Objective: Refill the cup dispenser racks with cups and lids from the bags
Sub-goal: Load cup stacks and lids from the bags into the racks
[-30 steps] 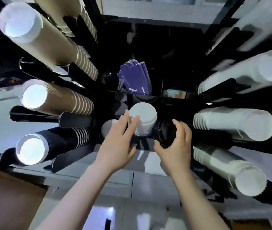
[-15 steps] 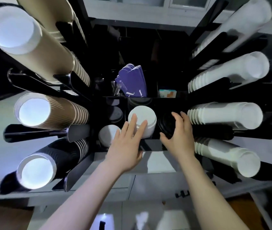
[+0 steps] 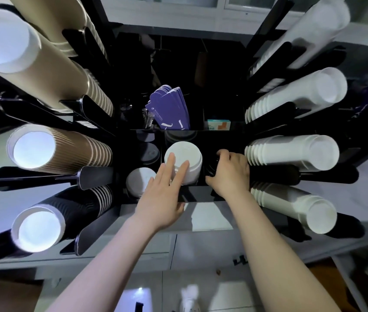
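A black cup dispenser rack (image 3: 192, 200) fills the view, standing on a pale counter with grey cabinet doors below and a glossy floor further down.

In its middle compartment stands a stack of white plastic lids (image 3: 184, 162). The left hand (image 3: 161, 194) lies against the front of it, fingers spread flat and nothing held, the fingertips higher up the stack than a second ago. In the next compartment to the right sits a stack of black plastic lids (image 3: 211, 168), and the right hand (image 3: 229, 173) is curled over it, covering most of it. A second ago that stack showed well clear of the fingers; now it has sunk further into its slot and the hand has followed it in. Whether the fingers still pinch the stack or only press on it cannot be told (the palm hides the contact).

I judge this to be the seating of the lids: both stacks are going home, and the hands will be free for the next bag.

Outward, a shorter white lid stack (image 3: 140, 182) sits left of the middle one, and purple card sleeves (image 3: 171, 109) stand behind. On the left, long columns of tan ribbed paper cups (image 3: 61, 152) and black ribbed paper cups (image 3: 66, 212) jut towards the camera; on the right, columns of white paper cups (image 3: 291, 152) do likewise, all looking well filled.
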Demonstrator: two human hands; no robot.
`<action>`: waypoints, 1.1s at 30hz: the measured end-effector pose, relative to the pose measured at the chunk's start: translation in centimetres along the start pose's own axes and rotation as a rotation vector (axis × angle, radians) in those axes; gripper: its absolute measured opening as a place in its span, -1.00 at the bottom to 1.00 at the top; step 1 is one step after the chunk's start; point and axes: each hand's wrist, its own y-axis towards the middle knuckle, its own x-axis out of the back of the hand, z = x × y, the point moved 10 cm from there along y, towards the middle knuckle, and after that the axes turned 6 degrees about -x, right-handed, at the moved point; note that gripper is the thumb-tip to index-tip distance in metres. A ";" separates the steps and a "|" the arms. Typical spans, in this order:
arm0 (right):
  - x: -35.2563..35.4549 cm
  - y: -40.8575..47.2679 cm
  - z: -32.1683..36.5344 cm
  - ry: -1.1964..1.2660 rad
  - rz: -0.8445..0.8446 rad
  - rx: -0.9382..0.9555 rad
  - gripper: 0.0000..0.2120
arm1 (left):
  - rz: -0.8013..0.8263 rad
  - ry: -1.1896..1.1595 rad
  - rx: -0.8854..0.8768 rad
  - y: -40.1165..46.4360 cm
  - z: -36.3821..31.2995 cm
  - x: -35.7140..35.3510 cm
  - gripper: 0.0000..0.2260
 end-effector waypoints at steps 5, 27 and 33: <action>-0.5 0.2 -0.3 0.034 0.116 0.024 -0.32 | -0.027 0.000 -0.014 -0.2 0.0 0.4 -0.13; -2.2 -5.1 -1.4 -0.008 0.114 0.176 -0.55 | -0.046 -0.025 -0.014 -0.4 -0.2 0.9 -0.12; -2.5 -4.7 -1.0 -0.040 0.124 0.141 -0.50 | -0.049 -0.023 -0.023 -0.4 -0.5 1.5 -0.15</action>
